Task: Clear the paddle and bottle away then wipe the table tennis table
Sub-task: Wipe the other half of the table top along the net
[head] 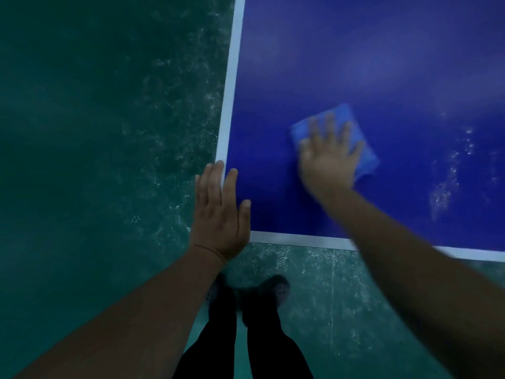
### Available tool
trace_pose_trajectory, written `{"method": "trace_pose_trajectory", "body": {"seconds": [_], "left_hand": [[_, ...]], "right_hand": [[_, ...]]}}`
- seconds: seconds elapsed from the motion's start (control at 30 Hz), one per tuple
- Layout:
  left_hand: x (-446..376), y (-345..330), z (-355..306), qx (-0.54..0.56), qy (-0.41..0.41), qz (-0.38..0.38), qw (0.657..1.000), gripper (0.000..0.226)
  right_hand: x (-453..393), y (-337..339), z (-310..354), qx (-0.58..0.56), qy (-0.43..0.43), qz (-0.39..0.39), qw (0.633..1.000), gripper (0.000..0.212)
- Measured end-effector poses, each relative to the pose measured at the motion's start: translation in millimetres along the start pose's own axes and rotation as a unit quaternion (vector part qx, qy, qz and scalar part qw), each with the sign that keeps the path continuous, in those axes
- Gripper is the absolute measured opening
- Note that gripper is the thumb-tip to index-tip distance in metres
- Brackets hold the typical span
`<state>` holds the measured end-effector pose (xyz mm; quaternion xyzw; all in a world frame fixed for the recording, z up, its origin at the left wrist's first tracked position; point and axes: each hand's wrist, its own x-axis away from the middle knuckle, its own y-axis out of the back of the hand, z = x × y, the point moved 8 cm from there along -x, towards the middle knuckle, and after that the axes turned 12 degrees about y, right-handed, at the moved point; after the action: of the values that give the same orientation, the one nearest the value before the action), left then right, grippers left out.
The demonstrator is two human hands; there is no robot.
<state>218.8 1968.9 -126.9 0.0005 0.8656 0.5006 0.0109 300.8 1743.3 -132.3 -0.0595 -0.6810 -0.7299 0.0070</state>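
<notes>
a: pressing down with straight, spread fingers, my right hand (329, 157) is flat on the cloth (338, 138), which lies on the blue table (382, 64) not far in from the near left corner. the hand is blurred, so i'd say it's mid-wipe.

b: and the left?

a: left hand (220, 212) is flat too, fingers straight and close together, resting on that corner over the white line (232, 86). it holds nothing; i judge it's just bracing.

b: paddle and bottle?

a: neither shows in view, so i take the clearing as done. wiping is under way.

b: how much is left?

a: pale smudges (448, 181) sit to the right of the cloth, and hazy patches farther up. those look unwiped. beyond this corner i can't tell.
</notes>
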Motion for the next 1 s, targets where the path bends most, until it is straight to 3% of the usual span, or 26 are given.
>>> {"method": "trace_pose_trajectory", "body": {"seconds": [0.07,0.13,0.2,0.3,0.37,0.47,0.53,0.6,0.67,0.73,0.87,0.93,1.0], "left_hand": [[-1,3,0,0.010,0.007,-0.013,1.000,0.058],[-3,3,-1,0.009,0.017,-0.009,1.000,0.058],[-3,0,-1,-0.005,0.018,0.005,1.000,0.060],[-2,-6,-3,-0.036,0.012,0.031,0.999,0.061],[-3,-7,-4,-0.055,0.005,0.038,0.998,0.061],[-2,-8,-5,-0.072,-0.004,0.040,0.997,0.060],[-1,-9,-6,-0.081,-0.007,0.043,0.996,0.060],[-1,-9,-6,-0.101,-0.010,0.042,0.994,0.060],[0,-10,-7,-0.124,-0.016,0.045,0.991,0.061],[0,-12,-9,-0.142,-0.018,0.056,0.988,0.063],[1,-10,-13,-0.156,-0.003,0.063,0.986,0.067],[4,-5,-19,-0.135,-0.006,0.051,0.990,0.066],[9,-5,-37,-0.102,-0.026,0.042,0.994,0.065]], "right_hand": [[48,-14,84,0.000,0.198,0.012,0.980,0.056],[99,-22,107,0.000,0.296,0.032,0.955,0.055],[110,-20,54,-0.001,0.241,0.048,0.969,0.056],[105,-5,-72,0.012,0.013,0.057,0.998,0.062],[102,5,-131,-0.017,-0.138,0.043,0.989,0.062],[95,2,-119,-0.064,-0.268,0.009,0.961,0.059],[95,-5,-60,-0.057,-0.202,-0.002,0.978,0.058],[110,-13,7,-0.022,-0.016,0.007,1.000,0.057],[124,-18,14,0.006,0.106,0.047,0.993,0.057],[122,-14,-37,0.013,0.076,0.068,0.995,0.060],[107,1,-134,-0.023,-0.115,0.048,0.992,0.058],[99,1,-133,-0.050,-0.186,0.021,0.981,0.058],[91,-1,-97,-0.041,-0.142,0.004,0.989,0.058]]}}
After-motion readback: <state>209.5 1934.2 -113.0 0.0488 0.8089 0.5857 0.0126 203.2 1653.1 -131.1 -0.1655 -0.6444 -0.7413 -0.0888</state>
